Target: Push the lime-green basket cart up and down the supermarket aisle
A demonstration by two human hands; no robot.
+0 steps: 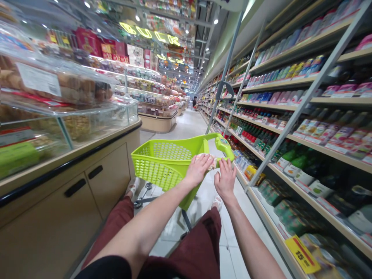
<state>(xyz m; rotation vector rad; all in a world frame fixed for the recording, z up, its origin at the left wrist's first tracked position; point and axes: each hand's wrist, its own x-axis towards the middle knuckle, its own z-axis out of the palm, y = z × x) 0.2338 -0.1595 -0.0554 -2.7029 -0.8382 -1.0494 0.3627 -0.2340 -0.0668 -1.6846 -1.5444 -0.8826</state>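
Observation:
A lime-green plastic shopping cart (158,159) with a perforated basket stands turned sideways in front of me. My left hand (199,169) rests over its near rim, fingers closed on a crumpled pinkish-white patterned item, perhaps a packet or cloth (212,162). Its exact kind is hard to make out. Just to the right, my right hand (226,179) has its fingers curled over the green cart handle (228,150). The basket's inside is mostly hidden by its walls.
Left of me runs a wooden counter (72,193) with packed baked goods (64,83) on top. Drink shelves (290,135) line the right side, behind slanted grey posts (308,93). A tiled aisle (187,122) leads ahead, where a person (194,102) is low by the shelves.

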